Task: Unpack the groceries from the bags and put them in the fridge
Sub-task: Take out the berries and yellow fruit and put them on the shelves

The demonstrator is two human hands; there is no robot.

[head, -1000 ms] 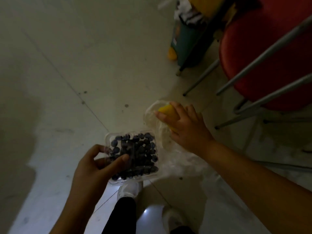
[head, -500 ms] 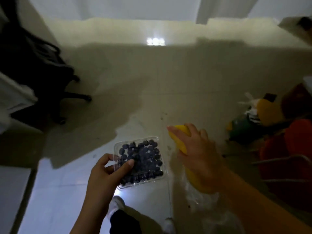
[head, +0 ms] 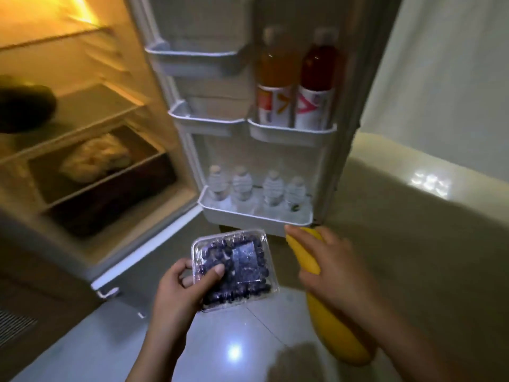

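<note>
Facing an open fridge [head: 91, 150], whose dim, blurred shelves hide their contents, a person holds groceries above the floor. Four water bottles [head: 256, 188] and two juice bottles [head: 297, 78] stand in the door. The left hand [head: 181, 293] pinches one clear blueberry box [head: 234, 268]; the right hand [head: 333, 271] curls round one yellow fruit [head: 330, 321].

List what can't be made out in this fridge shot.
- Head view: dark thing on the middle shelf, cut off by the left edge and blurred.
- Pale bundle in the drawer: blurred, contents unclear.
- Yellow fruit: its middle is covered by the right hand.
- Labels on the two tall bottles: too blurred to read.
</note>
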